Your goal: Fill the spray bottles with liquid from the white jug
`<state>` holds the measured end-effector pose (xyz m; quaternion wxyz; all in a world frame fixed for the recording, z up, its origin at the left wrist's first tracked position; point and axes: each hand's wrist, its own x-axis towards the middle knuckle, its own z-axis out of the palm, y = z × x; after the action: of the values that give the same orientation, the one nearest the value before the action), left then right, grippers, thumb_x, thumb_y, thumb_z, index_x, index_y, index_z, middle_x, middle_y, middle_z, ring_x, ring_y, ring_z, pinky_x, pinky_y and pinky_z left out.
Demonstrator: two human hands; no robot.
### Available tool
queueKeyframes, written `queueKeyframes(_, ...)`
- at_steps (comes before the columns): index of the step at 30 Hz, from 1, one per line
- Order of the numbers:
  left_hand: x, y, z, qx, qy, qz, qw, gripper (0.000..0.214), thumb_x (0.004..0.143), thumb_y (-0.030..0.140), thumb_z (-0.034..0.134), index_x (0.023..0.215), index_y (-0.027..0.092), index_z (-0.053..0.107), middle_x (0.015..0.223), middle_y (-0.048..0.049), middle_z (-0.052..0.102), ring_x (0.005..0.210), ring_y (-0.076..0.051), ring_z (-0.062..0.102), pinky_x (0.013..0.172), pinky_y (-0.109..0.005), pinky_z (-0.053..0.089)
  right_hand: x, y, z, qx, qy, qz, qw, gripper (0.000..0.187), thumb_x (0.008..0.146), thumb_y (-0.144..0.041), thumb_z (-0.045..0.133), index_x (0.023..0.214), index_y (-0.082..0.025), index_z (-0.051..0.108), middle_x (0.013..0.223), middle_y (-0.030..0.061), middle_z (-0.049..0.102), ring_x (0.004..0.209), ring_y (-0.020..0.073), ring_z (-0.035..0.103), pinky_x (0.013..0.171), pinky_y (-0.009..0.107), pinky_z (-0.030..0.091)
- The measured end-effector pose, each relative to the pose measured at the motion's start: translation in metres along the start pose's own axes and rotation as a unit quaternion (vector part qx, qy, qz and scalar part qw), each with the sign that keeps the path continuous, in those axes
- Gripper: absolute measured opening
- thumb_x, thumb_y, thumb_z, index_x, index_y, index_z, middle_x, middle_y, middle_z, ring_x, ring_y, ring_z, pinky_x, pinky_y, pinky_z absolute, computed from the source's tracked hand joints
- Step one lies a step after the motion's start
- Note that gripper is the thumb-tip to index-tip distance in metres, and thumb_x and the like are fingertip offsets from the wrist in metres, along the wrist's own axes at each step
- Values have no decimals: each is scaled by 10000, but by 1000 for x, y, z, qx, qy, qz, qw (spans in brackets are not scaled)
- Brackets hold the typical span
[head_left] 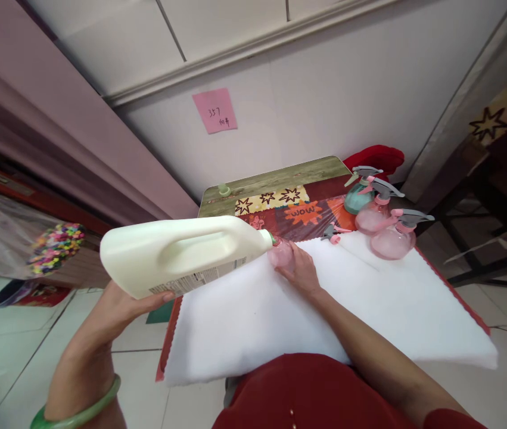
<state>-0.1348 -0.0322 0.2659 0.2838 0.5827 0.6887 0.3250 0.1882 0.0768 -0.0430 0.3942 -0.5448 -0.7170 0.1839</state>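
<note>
A person's left hand (121,307) gripped the base of a large white jug (182,253), fingers clamped beneath it, and held it tipped on its side. The jug's spout met the mouth of a small pink bottle (280,253), which the right hand (302,271) held with fingers curled around it, on a white sheet (369,304) covering the table (275,179). Three spray bottles (373,217) stood near the right.

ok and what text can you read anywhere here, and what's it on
"357" on the pink sticky note on the wall; the handwriting under it is unreadable.
"WOW" on the patterned tablecloth.
Label on the white jug in the left hand: print too small to read.
The small pink bottle in the right hand shows no text.
</note>
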Motion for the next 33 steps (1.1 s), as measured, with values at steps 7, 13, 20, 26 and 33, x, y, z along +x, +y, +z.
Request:
queueKeyframes(7, 1, -2, -3, 16, -7, 3, 1000, 979, 628, 465, 948, 1498, 218, 576, 1422, -166, 704, 1278, -396, 668, 1073, -521, 556, 0, 1, 0, 1, 2, -6, 1000, 881, 873, -581, 717, 1591, -189, 391, 1520, 187, 605, 1324, 381, 619, 1128, 579, 482)
queueKeyframes(13, 2, -4, -6, 14, -10, 8, 1000, 994, 630, 462, 951, 1516, 236, 562, 1490, -170, 657, 1304, -402, 651, 1078, -529, 553, 0, 1, 0, 0, 1, -1, 1000, 880, 869, -595, 724, 1578, -183, 405, 1514, 184, 613, 1325, 376, 620, 1128, 572, 490)
queueKeyframes(20, 2, -5, -7, 15, -15, 9, 1000, 975, 637, 453, 954, 1507, 235, 573, 1464, -157, 679, 1283, -395, 661, 1077, -532, 554, -1, 2, 1, 1, 3, -4, 1000, 872, 877, -597, 716, 1580, -188, 401, 1522, 185, 607, 1322, 384, 623, 1129, 588, 490)
queueKeyframes(26, 3, -5, -8, 13, -23, 13, 1000, 985, 657, 445, 948, 1530, 235, 545, 1473, -153, 668, 1287, -394, 649, 1092, -536, 541, -1, 2, 2, 2, 3, -7, 1000, 880, 871, -582, 725, 1585, -189, 390, 1520, 182, 609, 1313, 380, 627, 1125, 584, 494)
queueKeyframes(33, 4, -8, -8, 8, -25, 21, 999, 1025, 671, 410, 950, 1572, 256, 486, 1486, -138, 658, 1290, -378, 646, 1089, -518, 547, 0, 3, 2, -2, -1, 0, 1000, 883, 868, -587, 723, 1584, -190, 392, 1519, 188, 607, 1316, 375, 627, 1137, 581, 480)
